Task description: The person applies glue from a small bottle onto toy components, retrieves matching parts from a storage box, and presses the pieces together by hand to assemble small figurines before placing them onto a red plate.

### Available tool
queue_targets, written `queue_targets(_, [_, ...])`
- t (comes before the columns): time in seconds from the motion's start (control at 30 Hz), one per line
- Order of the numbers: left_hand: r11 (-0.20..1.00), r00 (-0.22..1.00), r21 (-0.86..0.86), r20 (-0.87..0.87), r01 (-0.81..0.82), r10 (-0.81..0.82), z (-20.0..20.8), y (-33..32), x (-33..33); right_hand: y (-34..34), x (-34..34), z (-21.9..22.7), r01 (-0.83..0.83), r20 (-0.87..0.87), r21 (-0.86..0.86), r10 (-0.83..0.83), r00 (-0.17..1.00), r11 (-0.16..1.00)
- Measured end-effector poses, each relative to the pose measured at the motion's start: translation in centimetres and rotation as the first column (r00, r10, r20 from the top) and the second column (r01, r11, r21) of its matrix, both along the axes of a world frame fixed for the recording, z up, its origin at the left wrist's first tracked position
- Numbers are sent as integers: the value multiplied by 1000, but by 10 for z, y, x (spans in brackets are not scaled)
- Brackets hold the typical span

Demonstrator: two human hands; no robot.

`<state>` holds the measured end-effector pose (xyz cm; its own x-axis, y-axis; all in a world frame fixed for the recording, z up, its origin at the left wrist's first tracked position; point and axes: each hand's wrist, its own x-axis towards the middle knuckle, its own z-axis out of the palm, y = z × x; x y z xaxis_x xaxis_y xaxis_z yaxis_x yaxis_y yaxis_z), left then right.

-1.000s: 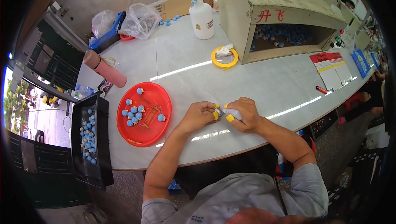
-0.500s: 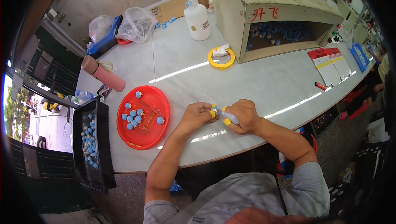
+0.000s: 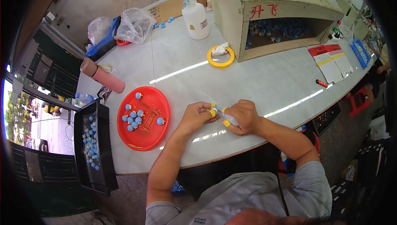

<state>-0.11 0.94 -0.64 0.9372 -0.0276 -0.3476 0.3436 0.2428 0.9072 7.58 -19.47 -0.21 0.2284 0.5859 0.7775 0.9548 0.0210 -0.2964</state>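
Note:
Over the table my left hand point(image 3: 198, 116) pinches a small blue piece point(image 3: 215, 109) between thumb and finger; most of it is hidden by the fingertips. My right hand point(image 3: 245, 117) is closed around a small whitish squeeze bottle point(image 3: 231, 120), its narrow end at the blue piece. Yellow covers wrap fingertips on both hands. Left of my left hand lies a round red plate point(image 3: 159, 96) with several small blue balls point(image 3: 134, 121) that have pale tops.
A black bin point(image 3: 108, 154) with more blue balls stands at the left edge. Beyond the plate are a pink bottle point(image 3: 108, 79) and plastic bags point(image 3: 135, 26). Farther back stand a white bottle point(image 3: 195, 21), yellow tape point(image 3: 214, 62) and a beige box point(image 3: 231, 22) holding blue pieces.
Both hands keep almost the same place and grip, the bottle end still at the blue piece. The whole view has shifted very slightly.

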Motion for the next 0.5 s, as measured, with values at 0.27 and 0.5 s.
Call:
queue_targets(0.27, [999,998,16,-50,-35,36,11,-4,-2,1,-5,1,-15,3,-7,15,1000,1000])
queue_targets(0.5, [1000,999,0,-38,-6,6,3,-3,0,-1,2,-7,14,-28,54,-12,1000,998])
